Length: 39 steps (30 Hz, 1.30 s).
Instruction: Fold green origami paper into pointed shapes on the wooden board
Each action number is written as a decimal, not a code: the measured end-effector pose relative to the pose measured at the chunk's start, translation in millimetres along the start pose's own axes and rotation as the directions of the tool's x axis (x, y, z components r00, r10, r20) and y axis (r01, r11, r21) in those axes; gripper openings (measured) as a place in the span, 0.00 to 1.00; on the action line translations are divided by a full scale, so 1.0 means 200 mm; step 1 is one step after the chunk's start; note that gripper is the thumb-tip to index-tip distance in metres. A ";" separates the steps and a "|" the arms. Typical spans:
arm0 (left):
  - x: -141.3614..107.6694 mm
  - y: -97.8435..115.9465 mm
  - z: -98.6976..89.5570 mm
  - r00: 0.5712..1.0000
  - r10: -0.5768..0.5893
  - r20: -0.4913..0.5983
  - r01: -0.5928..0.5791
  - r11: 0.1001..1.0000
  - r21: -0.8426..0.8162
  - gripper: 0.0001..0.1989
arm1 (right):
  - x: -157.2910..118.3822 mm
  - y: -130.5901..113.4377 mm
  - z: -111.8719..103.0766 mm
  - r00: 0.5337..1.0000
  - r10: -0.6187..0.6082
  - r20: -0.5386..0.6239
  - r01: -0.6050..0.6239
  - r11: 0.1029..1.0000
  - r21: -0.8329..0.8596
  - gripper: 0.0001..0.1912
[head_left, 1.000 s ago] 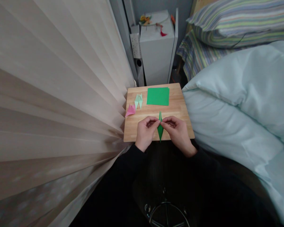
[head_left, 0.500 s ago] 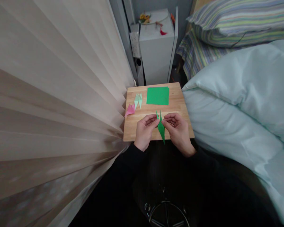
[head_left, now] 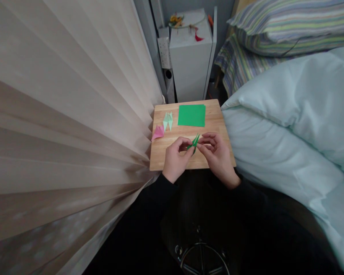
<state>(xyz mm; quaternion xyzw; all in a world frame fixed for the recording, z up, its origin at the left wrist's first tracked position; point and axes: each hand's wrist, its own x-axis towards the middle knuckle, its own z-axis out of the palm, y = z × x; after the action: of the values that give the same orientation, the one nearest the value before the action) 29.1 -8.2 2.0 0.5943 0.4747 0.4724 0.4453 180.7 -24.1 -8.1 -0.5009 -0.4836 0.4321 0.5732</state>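
A small folded green paper (head_left: 195,142) with narrow pointed tips is held over the front part of the wooden board. My left hand (head_left: 177,157) pinches it between thumb and fingers, which cover part of it. From the other side, my right hand (head_left: 218,157) closes thumb and fingertips on its right edge. Beyond my hands lies a stack of flat green paper sheets (head_left: 192,115). To the left, a pale green folded paper piece (head_left: 167,121) and a pink folded paper piece (head_left: 158,132) rest on the board.
The wooden board (head_left: 160,160) sits between a pleated curtain (head_left: 97,114) on the left and a bed with a pale blue quilt (head_left: 275,114) on the right. Behind it stands a white cabinet (head_left: 189,68). A round metal chair base (head_left: 201,256) is below.
The green folded paper has turned: its long lower point no longer hangs down, and its narrow tips now lean right. Both hands have shifted slightly around it.
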 end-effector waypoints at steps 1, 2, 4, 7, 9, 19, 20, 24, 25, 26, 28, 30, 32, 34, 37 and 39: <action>0.00 0.01 -0.02 0.998 0.064 0.025 -0.066 0.993 0.103 0.03 | 0.01 -0.01 -0.02 0.998 -0.057 0.027 0.060 0.993 -0.099 0.18; 0.01 0.02 -0.04 0.991 0.123 0.057 -0.132 0.971 0.201 0.03 | 0.02 -0.02 -0.05 0.990 -0.126 0.067 0.137 0.972 -0.193 0.20; 0.01 0.03 -0.07 0.969 0.205 0.135 -0.239 0.914 0.327 0.05 | 0.04 -0.05 -0.09 0.952 -0.221 0.211 0.279 0.911 -0.305 0.16; 0.02 0.05 -0.10 0.936 0.259 0.240 -0.333 0.872 0.359 0.05 | 0.06 -0.06 -0.13 0.891 -0.246 0.381 0.386 0.853 -0.352 0.04; 0.02 0.05 -0.12 0.927 0.260 0.271 -0.346 0.870 0.352 0.03 | 0.06 -0.07 -0.13 0.881 -0.245 0.405 0.401 0.840 -0.365 0.01; 0.04 0.04 -0.16 0.899 0.304 0.314 -0.405 0.849 0.338 0.04 | 0.07 -0.10 -0.17 0.875 -0.244 0.418 0.410 0.832 -0.374 0.03; 0.04 0.04 -0.16 0.891 0.312 0.330 -0.421 0.841 0.340 0.04 | 0.07 -0.10 -0.17 0.870 -0.238 0.433 0.412 0.831 -0.373 0.03; 0.03 0.05 -0.15 0.887 0.303 0.348 -0.427 0.825 0.369 0.03 | 0.07 -0.09 -0.16 0.868 -0.212 0.448 0.397 0.839 -0.372 0.05; 0.03 0.05 -0.15 0.889 0.300 0.345 -0.424 0.824 0.376 0.02 | 0.07 -0.09 -0.16 0.870 -0.211 0.446 0.395 0.840 -0.372 0.06; 0.03 0.05 -0.15 0.890 0.301 0.343 -0.424 0.824 0.377 0.02 | 0.07 -0.09 -0.16 0.869 -0.213 0.446 0.395 0.841 -0.369 0.07; 0.02 0.05 -0.15 0.886 0.307 0.348 -0.430 0.825 0.367 0.02 | 0.07 -0.09 -0.16 0.867 -0.219 0.447 0.397 0.845 -0.357 0.08; 0.02 0.05 -0.15 0.883 0.308 0.353 -0.431 0.831 0.352 0.03 | 0.07 -0.09 -0.16 0.866 -0.214 0.451 0.393 0.849 -0.352 0.09; 0.02 0.05 -0.15 0.893 0.293 0.342 -0.408 0.847 0.341 0.05 | 0.07 -0.10 -0.16 0.870 -0.197 0.452 0.381 0.851 -0.361 0.09; 0.02 0.05 -0.14 0.910 0.269 0.316 -0.370 0.871 0.324 0.05 | 0.07 -0.10 -0.16 0.875 -0.181 0.449 0.367 0.852 -0.373 0.09; 0.02 0.05 -0.13 0.932 0.223 0.287 -0.310 0.899 0.308 0.06 | 0.07 -0.11 -0.16 0.879 -0.172 0.444 0.359 0.853 -0.380 0.09; 0.01 0.06 -0.13 0.939 0.187 0.288 -0.278 0.908 0.314 0.06 | 0.06 -0.11 -0.16 0.879 -0.180 0.441 0.364 0.852 -0.377 0.08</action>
<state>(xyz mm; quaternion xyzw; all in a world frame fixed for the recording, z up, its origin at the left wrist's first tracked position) 5.1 -5.0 18.1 0.7716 0.4161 0.3513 0.3289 214.2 -20.0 15.2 -0.4480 -0.7415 0.3118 0.3902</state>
